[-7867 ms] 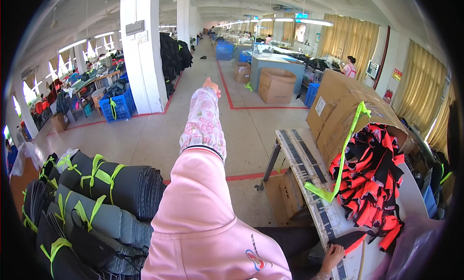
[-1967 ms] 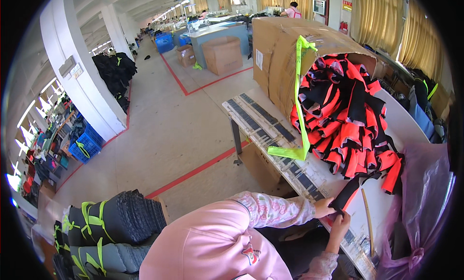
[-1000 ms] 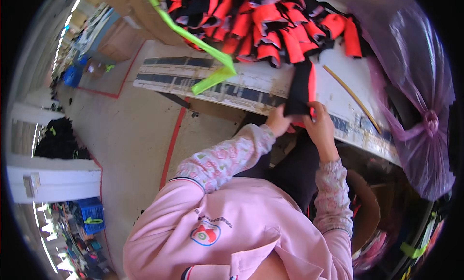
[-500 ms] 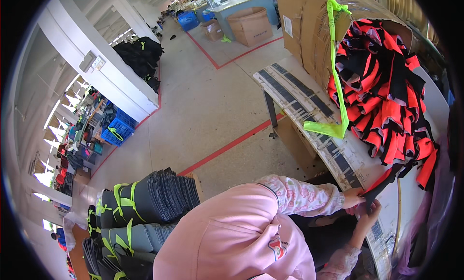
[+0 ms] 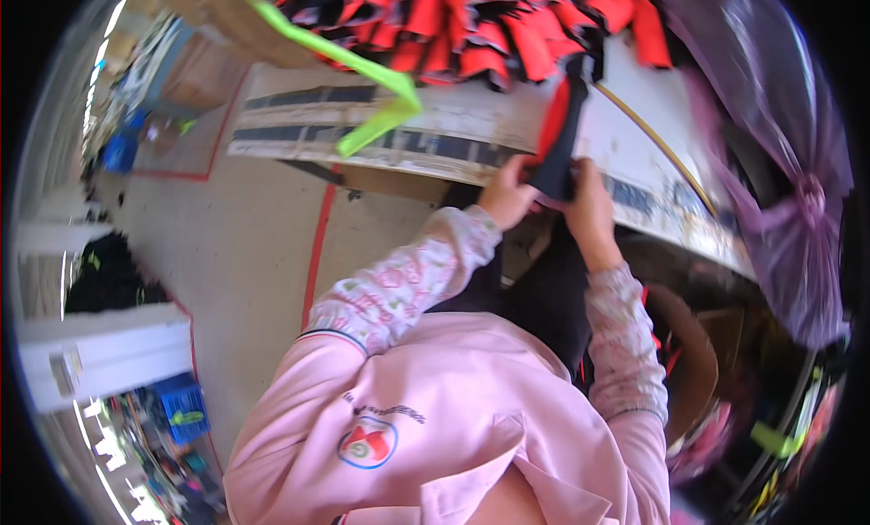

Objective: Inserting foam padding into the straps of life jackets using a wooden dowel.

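Just above the near edge of the table, my left hand (image 5: pixel 508 195) pinches the left edge of a black and red fabric strip (image 5: pixel 565 131). My right hand (image 5: pixel 591 208) grips the same strip's lower right edge, thumb pointing up along it. The strip's far end reaches toward a heap of red-orange and black fabric pieces (image 5: pixel 485 27) on the table. Some fingertips are hidden behind the cloth.
A bright yellow-green ribbon (image 5: pixel 390 81) hangs down over the table (image 5: pixel 435 149) at the left. A thin yellowish cord or rod (image 5: pixel 657 149) lies on the right of the tabletop. Beyond it hangs a knotted purple plastic bag (image 5: pixel 809 199). A red line (image 5: pixel 321 244) marks the floor.
The view has swung to the right, so table and heap now lie straight ahead. Both hands still hold the strip.
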A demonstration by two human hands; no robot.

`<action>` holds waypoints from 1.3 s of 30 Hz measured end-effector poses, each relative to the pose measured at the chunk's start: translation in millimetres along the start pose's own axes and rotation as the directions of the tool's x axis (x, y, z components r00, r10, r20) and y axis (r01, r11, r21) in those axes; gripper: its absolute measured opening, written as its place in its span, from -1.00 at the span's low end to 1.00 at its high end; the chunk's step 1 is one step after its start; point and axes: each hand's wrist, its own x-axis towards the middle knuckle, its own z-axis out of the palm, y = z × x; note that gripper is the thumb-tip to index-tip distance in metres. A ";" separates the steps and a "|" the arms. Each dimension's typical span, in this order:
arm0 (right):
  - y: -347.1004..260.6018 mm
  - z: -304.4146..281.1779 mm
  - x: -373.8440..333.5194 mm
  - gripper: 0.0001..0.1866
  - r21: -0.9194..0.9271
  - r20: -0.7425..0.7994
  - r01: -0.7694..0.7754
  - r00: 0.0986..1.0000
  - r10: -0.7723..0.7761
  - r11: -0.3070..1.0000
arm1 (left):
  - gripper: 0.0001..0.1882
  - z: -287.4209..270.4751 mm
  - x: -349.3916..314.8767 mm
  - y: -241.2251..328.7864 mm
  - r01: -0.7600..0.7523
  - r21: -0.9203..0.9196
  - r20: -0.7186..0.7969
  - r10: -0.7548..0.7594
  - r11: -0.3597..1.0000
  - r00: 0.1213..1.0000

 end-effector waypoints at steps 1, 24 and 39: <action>0.3 -1.6 -1.3 -0.52 -0.016 -0.015 0.022 1.000 -0.022 1.000 | -0.72 0.6 3.7 -4.2 0.002 -0.017 0.004 -0.002 1.000 1.000; 0.9 -7.2 -6.9 -0.53 -0.095 0.040 -0.082 0.996 0.086 0.992 | -0.80 2.6 -20.1 -27.8 0.241 -0.096 -0.014 -0.244 0.966 0.970; -24.4 -30.6 -43.8 -0.78 -0.046 -0.312 0.417 0.857 -0.410 0.908 | -0.80 14.0 -1.6 -19.2 0.240 -0.252 -0.161 -0.285 0.938 0.945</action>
